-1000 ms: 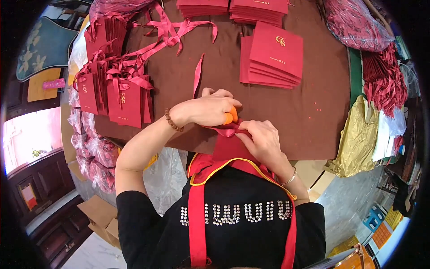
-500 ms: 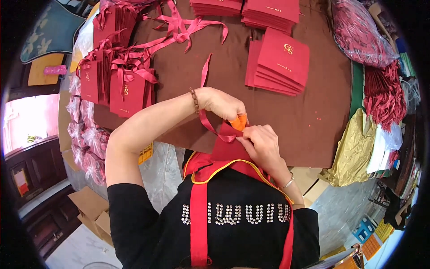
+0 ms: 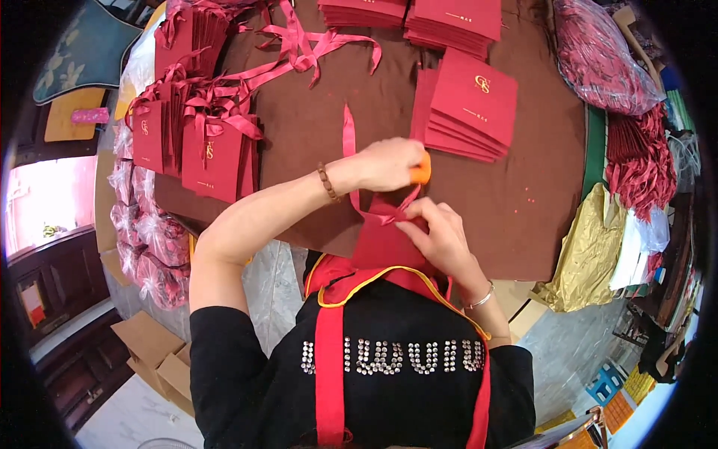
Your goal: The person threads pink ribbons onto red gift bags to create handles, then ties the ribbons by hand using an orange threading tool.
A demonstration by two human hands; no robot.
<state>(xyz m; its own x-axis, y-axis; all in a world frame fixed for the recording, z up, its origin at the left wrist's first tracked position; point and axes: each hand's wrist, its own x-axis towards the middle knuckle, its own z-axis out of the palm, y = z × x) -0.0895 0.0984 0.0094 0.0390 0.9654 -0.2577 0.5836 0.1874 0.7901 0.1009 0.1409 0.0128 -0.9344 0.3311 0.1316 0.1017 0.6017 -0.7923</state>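
In the head view, pinching a flat dark-red card pouch (image 3: 378, 243) in the right hand (image 3: 441, 230), at the near edge of the brown cloth-covered table (image 3: 299, 142); gripping its glossy red ribbon (image 3: 409, 197) in the curled, partly hidden left hand (image 3: 393, 162). Can see clear plastic bags (image 3: 155, 293) of indistinct red pieces (image 3: 166, 241) beside the left edge.

This looks like a workshop — red pouches (image 3: 473, 93) stacked on a brown table (image 3: 299, 127), bagged bundles (image 3: 163, 278) beside it
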